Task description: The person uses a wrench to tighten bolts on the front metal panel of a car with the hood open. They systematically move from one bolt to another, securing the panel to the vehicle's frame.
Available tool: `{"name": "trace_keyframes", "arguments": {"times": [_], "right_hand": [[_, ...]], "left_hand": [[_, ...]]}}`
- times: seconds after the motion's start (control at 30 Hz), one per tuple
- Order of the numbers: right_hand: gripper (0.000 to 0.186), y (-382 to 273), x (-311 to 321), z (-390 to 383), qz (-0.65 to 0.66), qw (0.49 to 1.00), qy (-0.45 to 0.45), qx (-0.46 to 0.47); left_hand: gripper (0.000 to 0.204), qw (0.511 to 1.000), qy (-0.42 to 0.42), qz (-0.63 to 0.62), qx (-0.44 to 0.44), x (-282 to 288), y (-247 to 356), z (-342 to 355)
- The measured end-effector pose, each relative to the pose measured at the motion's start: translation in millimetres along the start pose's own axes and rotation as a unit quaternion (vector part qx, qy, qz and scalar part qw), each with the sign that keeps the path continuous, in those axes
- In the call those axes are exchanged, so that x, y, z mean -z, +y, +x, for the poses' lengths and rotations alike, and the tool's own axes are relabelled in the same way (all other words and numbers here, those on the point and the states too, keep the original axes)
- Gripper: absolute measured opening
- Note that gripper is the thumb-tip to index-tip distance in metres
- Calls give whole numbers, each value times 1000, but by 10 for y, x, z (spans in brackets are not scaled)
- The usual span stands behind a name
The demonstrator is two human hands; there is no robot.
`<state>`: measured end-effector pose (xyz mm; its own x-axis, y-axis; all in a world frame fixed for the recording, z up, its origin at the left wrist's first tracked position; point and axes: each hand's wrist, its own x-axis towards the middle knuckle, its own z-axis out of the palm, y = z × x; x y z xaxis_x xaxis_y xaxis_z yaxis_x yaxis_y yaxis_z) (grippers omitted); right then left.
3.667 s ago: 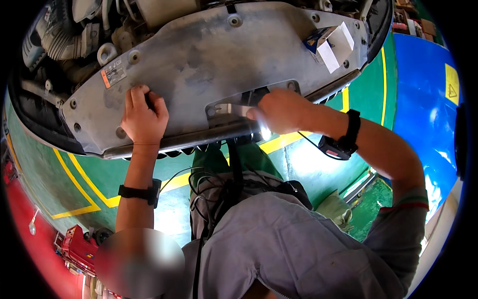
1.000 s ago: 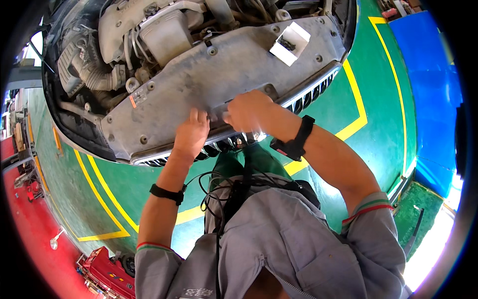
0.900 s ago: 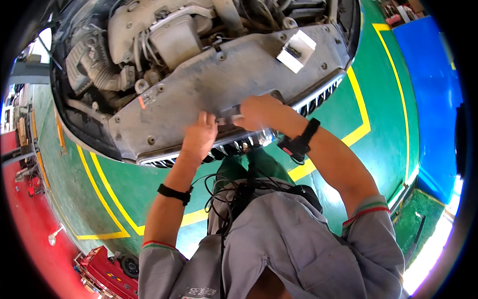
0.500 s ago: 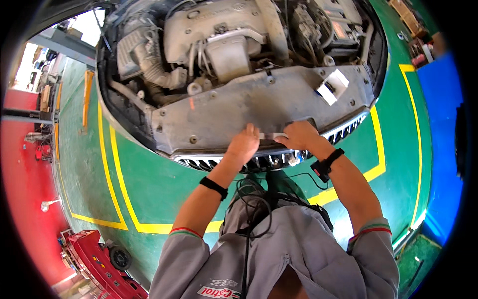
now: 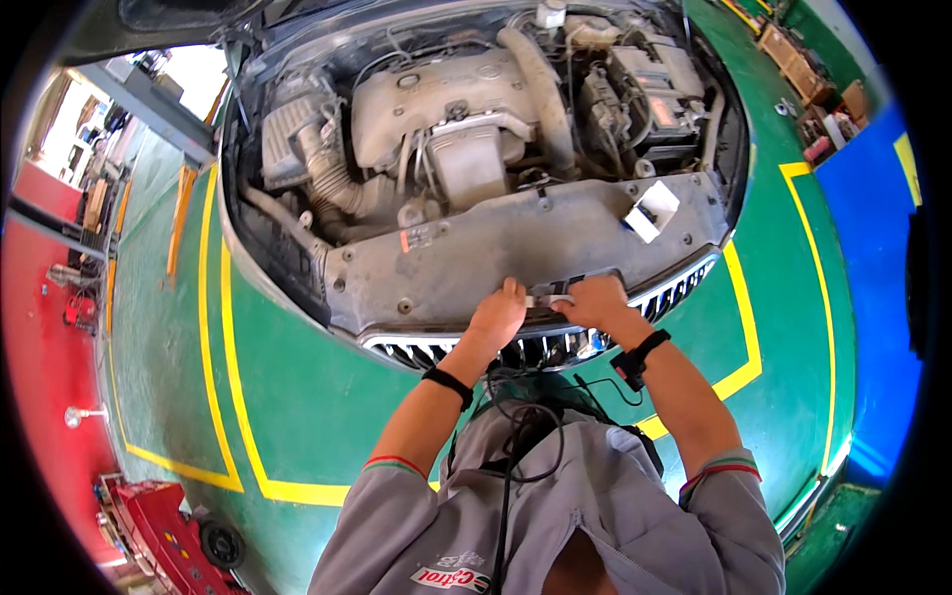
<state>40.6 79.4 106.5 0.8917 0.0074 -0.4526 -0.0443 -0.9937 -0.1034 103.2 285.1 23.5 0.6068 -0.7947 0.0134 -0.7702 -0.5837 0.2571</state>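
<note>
The grey front panel (image 5: 516, 258) is dusty and flat, with bolts and a white tag (image 5: 650, 210), and it lies across the front of the open engine bay, just above the grille (image 5: 555, 347). At its front edge the left hand (image 5: 498, 315) rests with curled fingers, and the right hand (image 5: 592, 300) is closed on a small pale tool (image 5: 551, 298) between both hands. Behind the panel stands the engine (image 5: 446, 129) with hoses.

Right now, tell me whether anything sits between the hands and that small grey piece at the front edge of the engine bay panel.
Nothing visible does. The left hand and right hand both already reach the small grey piece above the grille, on the front edge of the grey panel. How the fingers grip it is too small to tell.
</note>
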Motion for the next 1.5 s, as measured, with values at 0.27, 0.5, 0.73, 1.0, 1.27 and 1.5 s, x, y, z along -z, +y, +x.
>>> {"name": "trace_keyframes", "arguments": {"times": [0.27,0.5,0.73,1.0,1.27,1.5], "right_hand": [[48,-258,-98,-171,-15,999,40,-30],[58,-177,-40,-323,85,993,-9,-77],[61,194,42,-853,250,947,39,-198],[55,1027,-270,-1444,361,883,124,-273],[41,1558,-456,-1621,502,824,133,-227],[29,1596,-321,-1525,698,701,2,-146]], "left_hand": [[17,1000,13,-11,-6,-66,-24,-6],[20,999,-2,-52,4,-69,-33,-27],[18,983,75,-150,70,303,93,72],[17,936,202,-289,-9,738,794,1007],[21,943,188,-273,-46,727,1491,2210],[15,951,237,-200,-9,616,1079,2094]]}}
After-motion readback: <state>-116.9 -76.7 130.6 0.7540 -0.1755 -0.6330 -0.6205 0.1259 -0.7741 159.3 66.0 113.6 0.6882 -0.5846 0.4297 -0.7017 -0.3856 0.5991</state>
